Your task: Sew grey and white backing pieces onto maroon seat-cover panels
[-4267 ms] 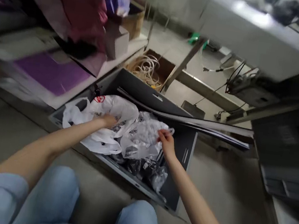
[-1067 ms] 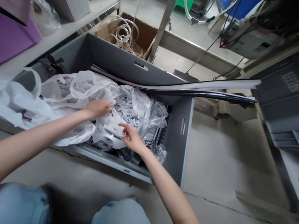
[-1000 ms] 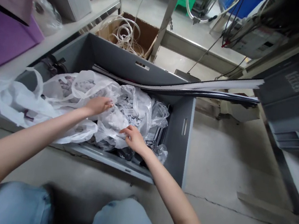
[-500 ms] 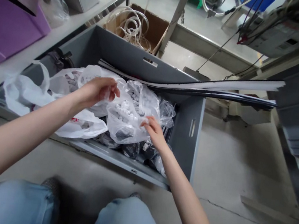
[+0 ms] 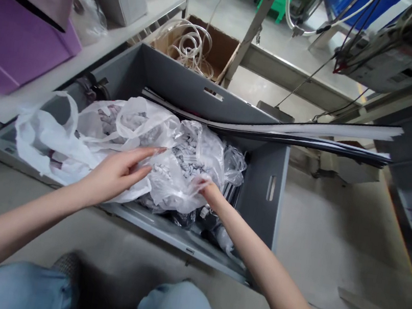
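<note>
In the middle of a grey crate point(image 5: 264, 194) lies a clear plastic bag point(image 5: 173, 191) filled with small grey-and-white pieces too small to name. My left hand point(image 5: 122, 170) is at the bag's left side, its thumb apart from the stretched fingers, with nothing held. At the bag's right side is my right hand point(image 5: 207, 188); its fingers go in among the crumpled film, which hides them. Left of this bag sit a white carrier bag point(image 5: 53, 139) with loop handles and another filled bag point(image 5: 141, 121).
Long thin strips point(image 5: 309, 134) lie across the crate's back and stick out to the right. Behind stands a cardboard box point(image 5: 222, 48) with coiled clear tubing point(image 5: 191, 44). At left, a shelf point(image 5: 106, 46) carries a purple box point(image 5: 16, 48). A metal frame point(image 5: 299, 73) is behind.
My left hand has moved down and left, its fingers uncurling. My right hand, earlier pinching the bag's edge, is now deeper in the film. The view has shifted slightly.
</note>
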A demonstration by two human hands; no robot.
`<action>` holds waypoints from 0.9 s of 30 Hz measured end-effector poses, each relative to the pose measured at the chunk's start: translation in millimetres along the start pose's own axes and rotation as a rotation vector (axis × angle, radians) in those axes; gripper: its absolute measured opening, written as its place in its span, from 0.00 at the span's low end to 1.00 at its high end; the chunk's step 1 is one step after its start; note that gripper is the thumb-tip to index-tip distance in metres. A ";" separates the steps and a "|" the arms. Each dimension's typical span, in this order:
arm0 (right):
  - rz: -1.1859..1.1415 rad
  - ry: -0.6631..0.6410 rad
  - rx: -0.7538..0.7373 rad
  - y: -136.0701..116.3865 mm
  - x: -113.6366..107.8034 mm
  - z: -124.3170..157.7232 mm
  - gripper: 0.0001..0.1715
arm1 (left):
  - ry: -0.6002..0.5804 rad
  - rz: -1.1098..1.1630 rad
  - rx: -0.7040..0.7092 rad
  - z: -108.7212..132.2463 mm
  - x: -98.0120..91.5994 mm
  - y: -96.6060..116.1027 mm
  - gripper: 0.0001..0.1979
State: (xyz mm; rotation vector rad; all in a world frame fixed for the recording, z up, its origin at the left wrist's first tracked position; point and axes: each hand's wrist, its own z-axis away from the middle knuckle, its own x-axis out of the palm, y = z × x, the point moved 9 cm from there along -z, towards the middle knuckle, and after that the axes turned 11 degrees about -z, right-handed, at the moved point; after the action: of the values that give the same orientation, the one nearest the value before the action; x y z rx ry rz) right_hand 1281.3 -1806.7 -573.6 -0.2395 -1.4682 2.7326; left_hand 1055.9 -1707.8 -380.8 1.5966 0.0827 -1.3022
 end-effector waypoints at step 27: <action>0.454 0.194 -0.234 8.7 14.3 -85.5 0.19 | -0.102 -0.042 0.109 6.5 22.4 24.2 0.28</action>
State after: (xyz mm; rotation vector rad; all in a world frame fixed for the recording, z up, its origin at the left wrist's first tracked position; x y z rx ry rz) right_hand 1280.4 -1739.4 -629.0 -0.9216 -1.8649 2.7328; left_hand 1075.3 -1735.2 -381.3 1.6237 -0.0186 -1.4395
